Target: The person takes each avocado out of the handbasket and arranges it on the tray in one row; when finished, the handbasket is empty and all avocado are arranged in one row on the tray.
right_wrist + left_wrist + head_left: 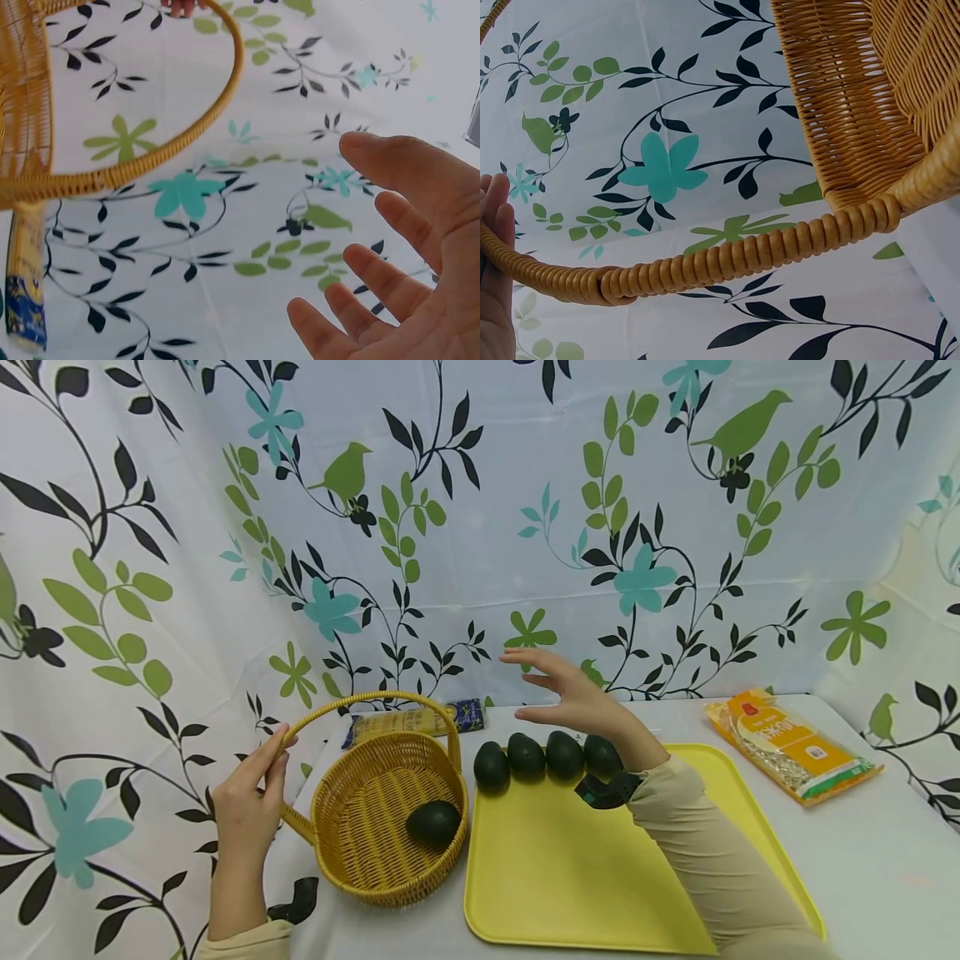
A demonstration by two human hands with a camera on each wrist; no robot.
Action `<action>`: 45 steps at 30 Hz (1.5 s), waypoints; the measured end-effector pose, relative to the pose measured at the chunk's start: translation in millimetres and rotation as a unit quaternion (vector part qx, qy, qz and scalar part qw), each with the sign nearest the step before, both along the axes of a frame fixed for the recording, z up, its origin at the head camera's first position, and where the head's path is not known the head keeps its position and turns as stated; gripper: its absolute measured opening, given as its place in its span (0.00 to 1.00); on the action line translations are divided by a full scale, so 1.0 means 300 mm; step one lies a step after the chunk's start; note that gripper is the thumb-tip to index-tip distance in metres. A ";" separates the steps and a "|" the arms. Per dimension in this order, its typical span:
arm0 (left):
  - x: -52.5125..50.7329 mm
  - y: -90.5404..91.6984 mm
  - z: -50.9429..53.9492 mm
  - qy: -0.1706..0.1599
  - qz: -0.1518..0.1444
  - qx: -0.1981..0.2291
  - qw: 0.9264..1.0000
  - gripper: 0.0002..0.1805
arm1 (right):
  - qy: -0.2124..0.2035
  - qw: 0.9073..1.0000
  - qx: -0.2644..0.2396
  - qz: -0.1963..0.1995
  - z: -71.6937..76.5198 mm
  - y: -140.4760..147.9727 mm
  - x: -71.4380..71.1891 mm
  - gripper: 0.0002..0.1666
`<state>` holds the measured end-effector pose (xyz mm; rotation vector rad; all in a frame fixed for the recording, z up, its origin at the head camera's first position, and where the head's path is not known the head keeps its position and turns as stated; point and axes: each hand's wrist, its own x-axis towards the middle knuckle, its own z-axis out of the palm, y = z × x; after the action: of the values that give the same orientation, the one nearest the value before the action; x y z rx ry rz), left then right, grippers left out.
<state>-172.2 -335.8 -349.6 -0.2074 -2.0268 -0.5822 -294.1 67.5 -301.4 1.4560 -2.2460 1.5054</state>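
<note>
My left hand (247,797) grips the arched handle (296,727) of a yellow wicker basket (375,893) at its left side. In the left wrist view the wound handle (727,261) runs from the fingers at the left edge to the basket wall (832,97). One dark green avocado (433,824) lies inside, on the right. My right hand (573,697) hovers above the tray's far end, fingers spread and bent, touching nothing. Below it, several avocados (527,757) stand in a row on the yellow tray (562,868); my right wrist partly covers the rightmost.
Behind the basket lies a yellow and blue packet (408,722). An orange bag of grain (787,743) rests right of the tray on the white table (870,877). A leaf-and-bird patterned curtain (480,527) hangs behind and along the sides.
</note>
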 end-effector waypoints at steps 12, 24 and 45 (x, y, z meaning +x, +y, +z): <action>0.000 0.002 -0.001 0.004 -0.001 0.003 1.000 0.27 | 0.014 0.999 0.003 0.045 0.037 -0.113 0.030 0.39; 0.002 0.003 0.001 -0.002 -0.005 0.004 1.000 0.27 | 0.027 0.997 0.019 0.073 0.044 -0.184 0.049 0.40; 0.008 0.000 0.007 -0.018 0.004 0.003 1.000 0.27 | 0.002 0.990 0.096 0.105 0.021 -0.311 0.064 0.36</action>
<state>-169.9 -335.6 -347.5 -0.1874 -2.0586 -0.5910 -275.0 -25.9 -295.1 1.7979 -2.3554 1.3654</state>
